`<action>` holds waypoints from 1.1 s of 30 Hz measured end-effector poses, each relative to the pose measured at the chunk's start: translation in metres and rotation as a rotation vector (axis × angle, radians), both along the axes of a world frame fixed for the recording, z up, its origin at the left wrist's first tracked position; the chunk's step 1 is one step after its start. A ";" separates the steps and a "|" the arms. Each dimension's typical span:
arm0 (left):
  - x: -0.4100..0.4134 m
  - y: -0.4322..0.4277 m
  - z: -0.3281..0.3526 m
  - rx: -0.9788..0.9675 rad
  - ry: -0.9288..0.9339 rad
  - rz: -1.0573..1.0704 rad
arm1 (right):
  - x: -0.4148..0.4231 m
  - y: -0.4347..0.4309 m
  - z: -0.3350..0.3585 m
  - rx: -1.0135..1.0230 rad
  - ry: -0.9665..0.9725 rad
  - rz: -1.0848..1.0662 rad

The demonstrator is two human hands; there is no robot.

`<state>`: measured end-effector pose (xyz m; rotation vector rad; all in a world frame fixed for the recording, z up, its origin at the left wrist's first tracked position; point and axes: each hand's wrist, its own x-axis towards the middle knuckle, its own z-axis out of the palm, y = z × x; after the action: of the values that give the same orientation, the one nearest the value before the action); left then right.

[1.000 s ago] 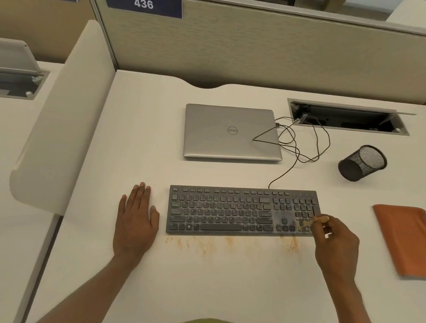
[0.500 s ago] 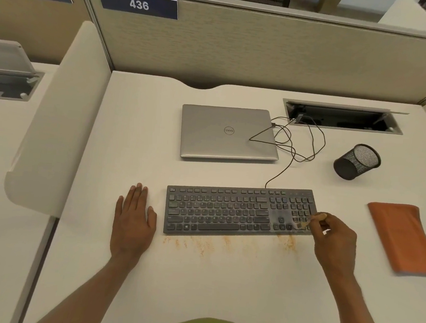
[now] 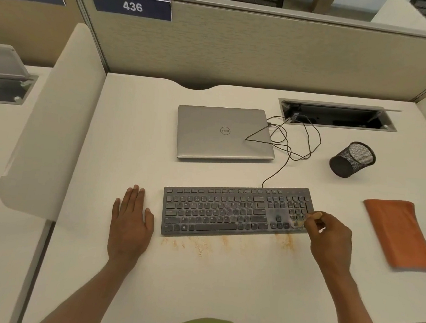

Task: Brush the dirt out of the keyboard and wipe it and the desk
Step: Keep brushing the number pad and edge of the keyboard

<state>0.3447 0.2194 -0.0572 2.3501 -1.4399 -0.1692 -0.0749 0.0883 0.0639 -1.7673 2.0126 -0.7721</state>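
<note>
A dark grey keyboard (image 3: 228, 209) lies flat on the white desk (image 3: 217, 286). My right hand (image 3: 332, 238) grips a small wooden-handled brush (image 3: 313, 216) whose bristles rest on the number pad at the keyboard's right end; the bristles are blurred. Orange-brown dirt (image 3: 225, 245) is scattered on the desk along the keyboard's front edge. My left hand (image 3: 129, 222) lies flat on the desk, fingers together, just left of the keyboard and apart from it. An orange cloth (image 3: 401, 232) lies folded at the right.
A shut silver laptop (image 3: 223, 134) sits behind the keyboard, with a tangle of thin cable (image 3: 292, 142) running to an open cable hatch (image 3: 337, 116). A black mesh pen cup (image 3: 352, 159) lies tipped at the right. A white divider (image 3: 54, 126) borders the desk's left side.
The brush and my right hand have shifted slightly over the number pad. My left hand has stayed flat on the desk. The camera view has drifted a little.
</note>
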 end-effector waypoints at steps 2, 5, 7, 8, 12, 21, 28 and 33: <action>0.000 0.000 0.000 -0.003 -0.004 -0.001 | -0.002 0.000 0.003 0.000 0.007 -0.005; 0.000 0.000 -0.001 -0.001 -0.006 -0.001 | -0.001 -0.004 0.005 -0.031 -0.080 -0.011; 0.000 0.001 -0.001 0.005 -0.003 0.002 | 0.004 -0.007 0.007 -0.037 -0.137 0.016; 0.000 0.001 -0.001 0.006 -0.001 0.003 | 0.005 -0.007 0.008 -0.034 -0.154 0.029; -0.001 0.001 0.000 0.009 -0.002 0.004 | 0.003 -0.006 0.003 0.003 -0.108 0.057; 0.001 0.000 -0.002 0.022 0.002 -0.002 | -0.008 -0.015 0.012 -0.044 -0.122 0.067; 0.001 0.001 0.000 0.010 -0.006 -0.013 | -0.002 -0.041 0.019 0.015 0.064 0.306; 0.000 0.001 0.003 0.008 0.015 -0.012 | -0.015 -0.048 0.021 0.002 0.321 0.249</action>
<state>0.3452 0.2207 -0.0544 2.3419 -1.4494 -0.1951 -0.0898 0.0408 0.0845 -2.2027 1.9207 -0.4313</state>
